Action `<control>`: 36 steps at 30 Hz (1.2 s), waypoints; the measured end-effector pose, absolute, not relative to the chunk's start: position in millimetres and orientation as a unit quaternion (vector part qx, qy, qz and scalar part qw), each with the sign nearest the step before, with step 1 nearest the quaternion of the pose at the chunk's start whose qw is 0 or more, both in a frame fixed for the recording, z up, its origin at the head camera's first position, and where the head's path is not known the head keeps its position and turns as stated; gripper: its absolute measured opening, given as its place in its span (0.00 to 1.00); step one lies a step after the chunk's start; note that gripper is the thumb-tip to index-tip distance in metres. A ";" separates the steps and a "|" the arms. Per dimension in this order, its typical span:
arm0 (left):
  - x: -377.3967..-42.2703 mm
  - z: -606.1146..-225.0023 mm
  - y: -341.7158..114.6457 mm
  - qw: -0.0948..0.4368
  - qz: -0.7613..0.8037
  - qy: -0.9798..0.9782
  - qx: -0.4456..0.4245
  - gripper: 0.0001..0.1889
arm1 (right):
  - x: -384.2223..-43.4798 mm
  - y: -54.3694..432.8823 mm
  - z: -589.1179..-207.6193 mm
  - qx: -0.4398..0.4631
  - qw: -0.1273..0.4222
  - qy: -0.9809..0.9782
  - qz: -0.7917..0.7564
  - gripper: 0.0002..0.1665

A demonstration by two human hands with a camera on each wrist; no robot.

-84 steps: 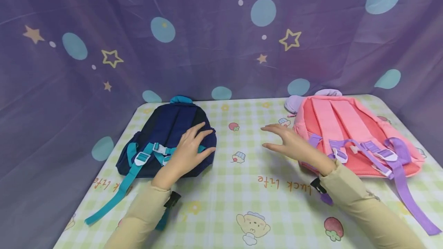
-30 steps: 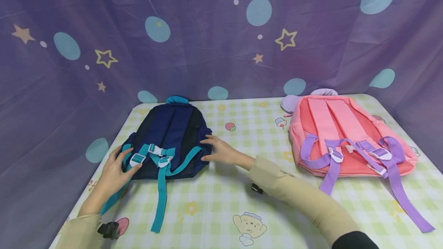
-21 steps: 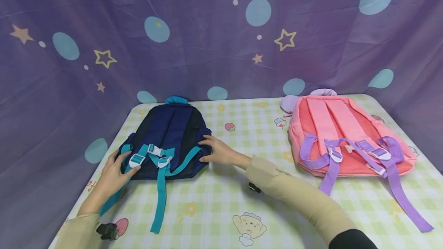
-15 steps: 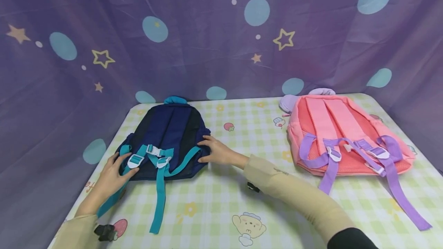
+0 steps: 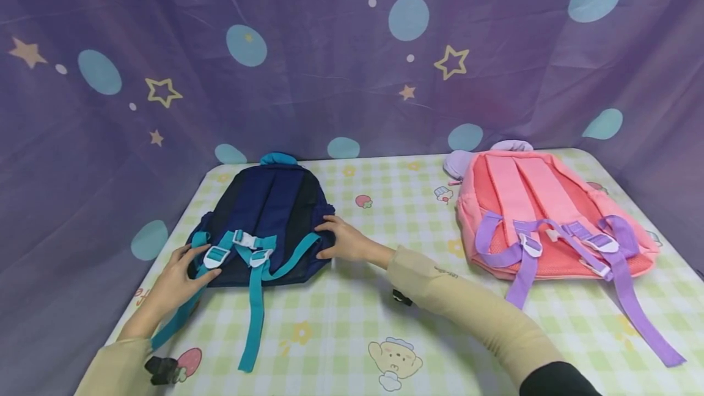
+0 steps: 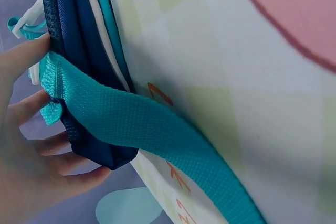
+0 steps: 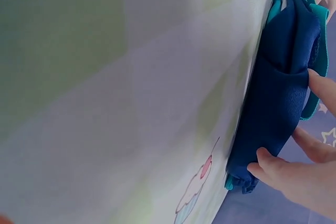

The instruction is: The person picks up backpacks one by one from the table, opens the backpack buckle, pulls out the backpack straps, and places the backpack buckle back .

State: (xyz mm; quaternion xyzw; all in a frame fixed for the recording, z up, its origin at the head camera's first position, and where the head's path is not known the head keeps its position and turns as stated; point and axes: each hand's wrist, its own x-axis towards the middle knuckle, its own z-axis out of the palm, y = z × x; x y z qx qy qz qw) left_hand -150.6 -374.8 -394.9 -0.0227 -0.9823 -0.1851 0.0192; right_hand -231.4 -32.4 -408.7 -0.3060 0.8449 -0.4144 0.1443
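Note:
A dark blue backpack (image 5: pixel 264 194) lies strap side up at the left of the table, its teal handle at the far end. Teal straps (image 5: pixel 255 316) with white buckles hang toward the near edge. My left hand (image 5: pixel 175 280) is at its lower left corner, thumb and spread fingers against the edge beside a teal strap. In the left wrist view that strap (image 6: pixel 136 119) runs past the thumb. On the opposite side, my right hand (image 5: pixel 348 241) touches the bag with loosely bent fingers; the right wrist view shows fingertips (image 7: pixel 262 161) on the blue side panel (image 7: pixel 268 108).
A pink backpack (image 5: pixel 544 200) with purple straps (image 5: pixel 632 298) lies at the right of the table, also strap side up. Green-checked cloth (image 5: pixel 330 335) covers the table. A purple curtain (image 5: pixel 330 78) with stars stands behind and at both sides.
Both hands have come from above the table to either side of the blue backpack, the left moving left and nearer, the right moving left. In the last second they have barely moved.

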 end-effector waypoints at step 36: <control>-154.9 -399.1 -327.5 0.072 -0.139 -0.986 -0.057 0.35 | -232.8 20.6 -410.3 -0.267 0.123 0.859 -0.419 0.33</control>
